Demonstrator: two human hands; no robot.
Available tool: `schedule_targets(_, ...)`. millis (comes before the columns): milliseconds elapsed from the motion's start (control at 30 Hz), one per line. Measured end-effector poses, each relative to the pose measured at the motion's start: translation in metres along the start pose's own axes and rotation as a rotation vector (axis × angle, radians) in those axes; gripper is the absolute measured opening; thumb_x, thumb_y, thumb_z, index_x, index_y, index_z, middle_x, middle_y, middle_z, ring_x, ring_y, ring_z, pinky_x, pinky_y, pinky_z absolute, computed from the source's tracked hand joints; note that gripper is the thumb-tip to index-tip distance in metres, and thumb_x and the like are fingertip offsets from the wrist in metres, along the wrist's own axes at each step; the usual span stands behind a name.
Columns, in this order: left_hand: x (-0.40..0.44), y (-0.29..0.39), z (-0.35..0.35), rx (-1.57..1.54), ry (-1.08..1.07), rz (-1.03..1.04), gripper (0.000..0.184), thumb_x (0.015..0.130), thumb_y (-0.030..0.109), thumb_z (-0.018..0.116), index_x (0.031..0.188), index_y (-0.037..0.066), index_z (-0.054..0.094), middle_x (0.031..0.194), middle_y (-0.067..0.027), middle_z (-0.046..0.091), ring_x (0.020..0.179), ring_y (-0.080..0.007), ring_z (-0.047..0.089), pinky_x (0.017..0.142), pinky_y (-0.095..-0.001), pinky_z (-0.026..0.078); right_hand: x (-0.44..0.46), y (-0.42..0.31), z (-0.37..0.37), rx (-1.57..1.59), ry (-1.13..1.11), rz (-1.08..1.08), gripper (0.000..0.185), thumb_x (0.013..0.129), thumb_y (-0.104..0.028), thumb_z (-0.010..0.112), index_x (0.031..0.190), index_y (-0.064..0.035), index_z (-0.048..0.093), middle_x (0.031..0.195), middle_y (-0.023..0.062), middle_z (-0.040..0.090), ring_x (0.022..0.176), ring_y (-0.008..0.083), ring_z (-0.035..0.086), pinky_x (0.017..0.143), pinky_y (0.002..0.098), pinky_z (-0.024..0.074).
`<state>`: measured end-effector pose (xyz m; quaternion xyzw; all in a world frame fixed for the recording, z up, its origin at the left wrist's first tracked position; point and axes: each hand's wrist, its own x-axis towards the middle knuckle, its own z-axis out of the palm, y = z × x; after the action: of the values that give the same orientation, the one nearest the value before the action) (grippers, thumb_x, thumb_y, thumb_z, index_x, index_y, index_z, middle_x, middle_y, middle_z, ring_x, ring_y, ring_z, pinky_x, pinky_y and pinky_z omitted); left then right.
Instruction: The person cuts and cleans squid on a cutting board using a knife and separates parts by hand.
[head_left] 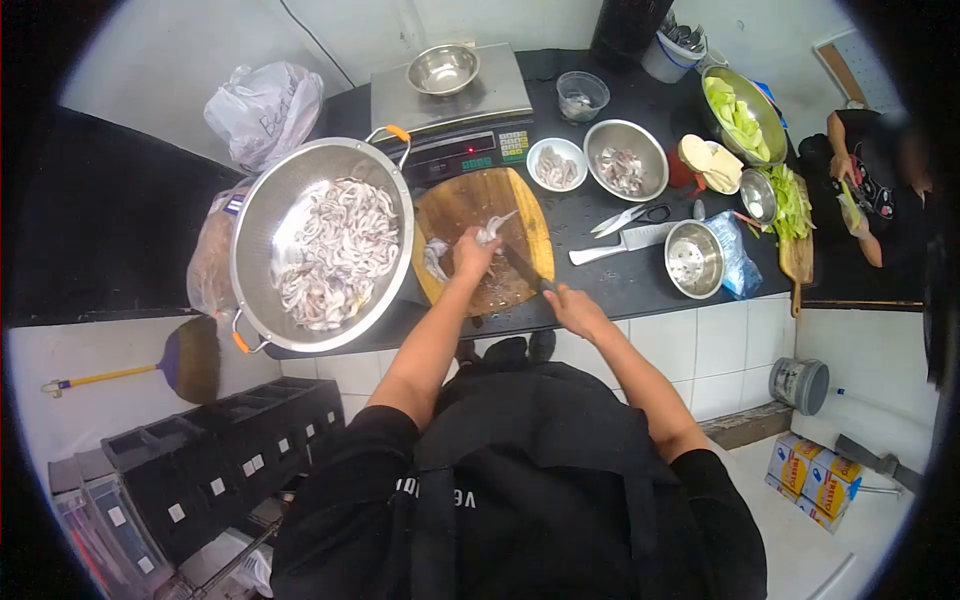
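Observation:
My left hand (472,257) is closed on a pale squid (498,226) over the round wooden cutting board (480,190). My right hand (578,310) grips a knife (524,268) by its handle, its dark blade slanting across the board beside the squid. At the board's left edge lies another squid piece (435,258). To the left stands a large steel colander (268,215) with orange handles, holding a heap of squid. A white bowl (557,185) and a steel bowl (590,140) behind the board hold more squid pieces.
A kitchen scale (400,105) carries a small steel bowl (443,58). Scissors (635,218) and a white-handled knife (610,248) lie right of the board, near a steel bowl (695,278). Farther right are cut greens (790,205) and another person (870,180).

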<state>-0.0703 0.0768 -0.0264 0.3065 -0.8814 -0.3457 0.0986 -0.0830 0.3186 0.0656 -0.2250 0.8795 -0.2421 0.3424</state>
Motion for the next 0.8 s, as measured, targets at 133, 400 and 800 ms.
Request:
schedule_targets(133,-0.006,0.029,-0.021,-0.208,-0.213,-0.250,0.038,0.074,0.024,0.074,0.106,0.005,0.065,0.096,-0.0201,0.068,0.091,-0.0345,0.066,0.079,-0.0417,0.052,-0.007,0.006,0.000,-0.044,0.018,-0.024,0.046,0.098,-0.040,0.041,0.103,0.0036,0.054,0.092,0.0352,0.061,0.094,0.0508,0.058,0.084,0.0561,0.0441)
schedule_targets(400,-0.034,0.052,-0.051,-0.354,0.146,0.085,0.034,0.078,0.020,0.069,0.107,0.005,0.061,0.096,-0.0180,0.067,0.089,-0.0311,0.065,0.079,-0.0378,0.049,-0.053,-0.033,-0.049,-0.114,0.093,-0.113,0.037,0.098,-0.034,0.044,0.091,0.0016,0.049,0.077,0.0325,0.060,0.079,0.0518,0.058,0.070,0.0573,0.0443)
schedule_targets(800,-0.071,-0.014,-0.261,-0.127,0.382,-0.003,0.031,0.080,0.013,0.062,0.110,0.007,0.059,0.085,-0.0119,0.063,0.072,-0.0187,0.058,0.066,-0.0319,0.047,-0.055,-0.172,-0.066,-0.243,-0.001,-0.472,0.033,0.097,-0.035,0.047,0.092,-0.0030,0.049,0.070,0.0273,0.060,0.072,0.0485,0.059,0.063,0.0557,0.0435)
